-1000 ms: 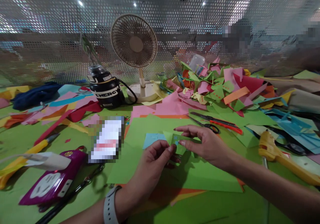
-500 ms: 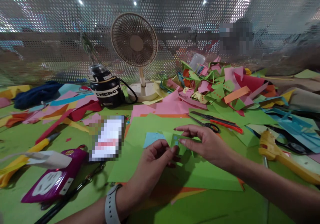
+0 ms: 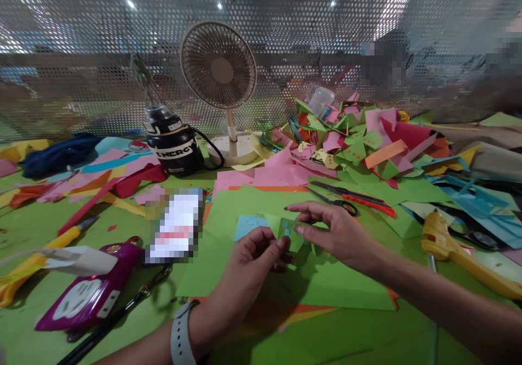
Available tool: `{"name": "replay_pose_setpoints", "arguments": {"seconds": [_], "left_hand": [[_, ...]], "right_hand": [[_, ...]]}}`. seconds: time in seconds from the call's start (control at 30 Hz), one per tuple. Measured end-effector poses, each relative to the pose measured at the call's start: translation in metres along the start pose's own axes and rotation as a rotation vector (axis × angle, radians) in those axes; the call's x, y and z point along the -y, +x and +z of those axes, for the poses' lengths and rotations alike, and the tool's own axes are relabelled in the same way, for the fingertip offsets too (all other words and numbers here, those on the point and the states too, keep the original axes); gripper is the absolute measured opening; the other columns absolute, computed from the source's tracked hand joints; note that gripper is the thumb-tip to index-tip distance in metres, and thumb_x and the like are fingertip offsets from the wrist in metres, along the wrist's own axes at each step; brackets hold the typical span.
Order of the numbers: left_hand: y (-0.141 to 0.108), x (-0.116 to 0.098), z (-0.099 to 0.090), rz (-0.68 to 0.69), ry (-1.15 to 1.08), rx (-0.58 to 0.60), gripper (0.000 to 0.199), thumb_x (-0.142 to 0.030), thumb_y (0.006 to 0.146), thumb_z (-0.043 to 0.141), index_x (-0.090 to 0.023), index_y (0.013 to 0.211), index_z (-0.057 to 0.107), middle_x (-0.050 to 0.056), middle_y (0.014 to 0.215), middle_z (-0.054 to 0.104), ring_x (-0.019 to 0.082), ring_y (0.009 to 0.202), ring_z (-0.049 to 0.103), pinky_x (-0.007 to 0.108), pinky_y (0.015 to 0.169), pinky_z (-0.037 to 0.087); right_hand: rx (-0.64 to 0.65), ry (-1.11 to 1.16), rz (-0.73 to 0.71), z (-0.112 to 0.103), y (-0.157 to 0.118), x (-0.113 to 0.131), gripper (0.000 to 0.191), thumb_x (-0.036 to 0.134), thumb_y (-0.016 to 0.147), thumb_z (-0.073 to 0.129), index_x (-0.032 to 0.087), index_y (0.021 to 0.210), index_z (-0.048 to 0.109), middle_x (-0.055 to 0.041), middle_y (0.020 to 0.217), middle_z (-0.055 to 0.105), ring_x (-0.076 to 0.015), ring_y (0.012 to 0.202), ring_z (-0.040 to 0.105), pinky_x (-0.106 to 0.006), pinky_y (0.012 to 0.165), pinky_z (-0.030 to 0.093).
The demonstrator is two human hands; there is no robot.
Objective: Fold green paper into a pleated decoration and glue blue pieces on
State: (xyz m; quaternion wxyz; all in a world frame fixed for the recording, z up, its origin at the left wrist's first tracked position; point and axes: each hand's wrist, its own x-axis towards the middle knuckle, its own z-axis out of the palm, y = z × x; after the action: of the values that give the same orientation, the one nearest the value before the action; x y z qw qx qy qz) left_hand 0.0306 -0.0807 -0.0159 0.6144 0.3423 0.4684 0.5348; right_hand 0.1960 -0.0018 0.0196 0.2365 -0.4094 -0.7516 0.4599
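Both hands meet over a large green sheet (image 3: pixel 228 267). Between them is a small green paper piece (image 3: pixel 294 236) with little blue squares on it. My left hand (image 3: pixel 259 253) pinches its lower left side between thumb and fingers. On the right side, the thumb and fingers of my right hand (image 3: pixel 326 229) close on its edge. A light blue paper piece (image 3: pixel 248 226) lies on the sheet just behind my left hand.
Scissors (image 3: pixel 346 206) and a red-black cutter (image 3: pixel 367 202) lie behind my right hand. A yellow glue gun (image 3: pixel 452 245) is at right. At left are a phone (image 3: pixel 176 226), purple device (image 3: pixel 87 289) and black bottle (image 3: pixel 175 150). A fan (image 3: pixel 222 71) and paper scraps (image 3: pixel 350 136) stand behind.
The small green piece has tilted slightly between my fingers, so its face with the blue squares shows more. Both hands have barely moved.
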Motion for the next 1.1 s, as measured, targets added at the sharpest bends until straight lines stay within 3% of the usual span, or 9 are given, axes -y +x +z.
{"name": "replay_pose_setpoints", "arguments": {"seconds": [0.23, 0.63, 0.87, 1.0, 1.1], "left_hand": [[-0.002, 0.002, -0.004, 0.027, 0.005, 0.011, 0.023, -0.035, 0.079, 0.076, -0.019, 0.08, 0.059, -0.004, 0.066, 0.061, 0.009, 0.062, 0.055, 0.022, 0.064, 0.044], [0.002, -0.003, -0.004, 0.138, 0.095, 0.024, 0.029, -0.038, 0.077, 0.076, -0.017, 0.063, 0.062, -0.003, 0.061, 0.057, 0.01, 0.059, 0.047, 0.022, 0.059, 0.042], [0.0, -0.006, -0.006, 0.132, 0.081, 0.072, 0.033, -0.045, 0.073, 0.079, -0.017, 0.079, 0.063, -0.001, 0.069, 0.062, 0.012, 0.064, 0.057, 0.024, 0.062, 0.047], [-0.001, -0.008, -0.006, 0.136, 0.008, -0.07, 0.036, -0.047, 0.076, 0.075, -0.018, 0.095, 0.065, 0.001, 0.078, 0.067, 0.013, 0.069, 0.062, 0.024, 0.061, 0.051], [0.002, -0.009, -0.009, 0.127, 0.011, -0.151, 0.031, -0.046, 0.082, 0.069, -0.017, 0.091, 0.068, 0.002, 0.074, 0.07, 0.011, 0.064, 0.063, 0.02, 0.056, 0.048]], "right_hand": [[-0.001, 0.022, -0.002, -0.004, -0.001, 0.005, 0.041, 0.026, 0.079, 0.062, 0.015, 0.119, 0.066, -0.005, 0.089, 0.071, -0.0182, 0.084, 0.067, -0.033, 0.081, 0.053], [0.055, 0.021, -0.047, 0.002, -0.005, 0.002, 0.043, 0.027, 0.08, 0.061, 0.015, 0.122, 0.065, -0.004, 0.088, 0.072, -0.0173, 0.081, 0.066, -0.032, 0.079, 0.052], [0.032, 0.068, -0.064, -0.009, 0.002, 0.004, 0.043, 0.032, 0.079, 0.065, 0.014, 0.118, 0.066, -0.0049, 0.084, 0.07, -0.0173, 0.079, 0.065, -0.032, 0.076, 0.053], [-0.018, 0.087, -0.07, -0.014, 0.006, 0.0, 0.042, 0.034, 0.078, 0.066, 0.015, 0.115, 0.068, -0.0048, 0.084, 0.07, -0.0173, 0.079, 0.064, -0.033, 0.075, 0.052], [-0.078, 0.11, -0.086, -0.017, 0.009, -0.006, 0.04, 0.036, 0.076, 0.068, 0.016, 0.111, 0.069, -0.0051, 0.085, 0.07, -0.0183, 0.08, 0.065, -0.035, 0.077, 0.052]]}}
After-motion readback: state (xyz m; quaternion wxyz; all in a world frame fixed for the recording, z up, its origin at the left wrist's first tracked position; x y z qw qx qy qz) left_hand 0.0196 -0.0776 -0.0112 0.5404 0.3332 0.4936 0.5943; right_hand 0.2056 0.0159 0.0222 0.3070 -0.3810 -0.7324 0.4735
